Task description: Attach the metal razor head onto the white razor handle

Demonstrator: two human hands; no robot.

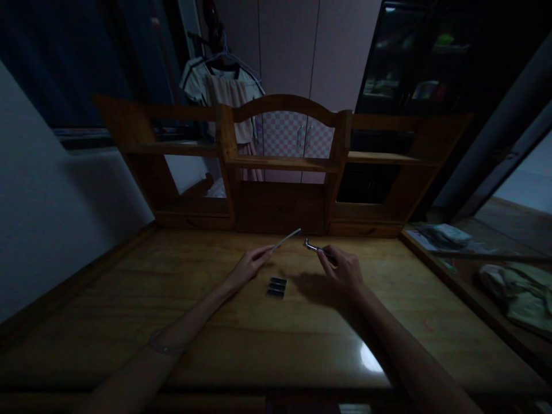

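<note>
My left hand pinches the near end of a thin white stick, which points up and to the right. Held in my closed right hand is a slim, shiny metal tool with a dark handle and a short bent head. The tool's head sits just right of the stick's far tip, a small gap between them. On the wooden table, below and between my hands, lie several small dark rectangular pieces stacked in a column; their kind is too dim to make out.
The wooden tabletop carries a shelf unit along its back edge. To the right, a lower surface holds plastic-wrapped items and a pale cloth bag. Hanging clothes and a pink cupboard stand behind.
</note>
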